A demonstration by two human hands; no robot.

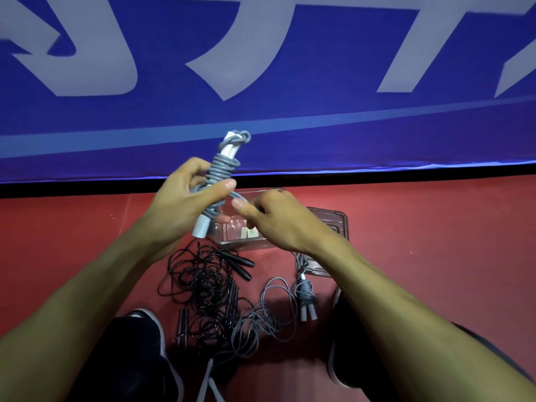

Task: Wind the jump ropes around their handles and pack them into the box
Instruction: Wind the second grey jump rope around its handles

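The left hand (185,198) is wrapped round the pale handles of a grey plastic-coated jump rope (223,169), thumb pressed across the coils, holding the bundle tilted above the red floor (87,242); most of this rope is already coiled round the handles, so I judge the winding of it nearly finished. The right hand (278,219) pinches the rope's free tail between thumb and fingers just beside the bundle, apparently to lay or tuck a last turn.

The clear rectangular plastic box (232,240) sits on the floor below the hands, near the black edge where the floor meets the blue banner (290,82); a clear lid (338,220) lies beside it on the right; whether any rope is packed inside cannot be told.

A second grey rope wound on its handles (304,297) lies on the floor toward the near right, outside the box; beside it a loose grey rope (261,317) and a tangle of thin black ropes with black handles (203,285) remain unwound. By my reading, the greater part of the work is left.
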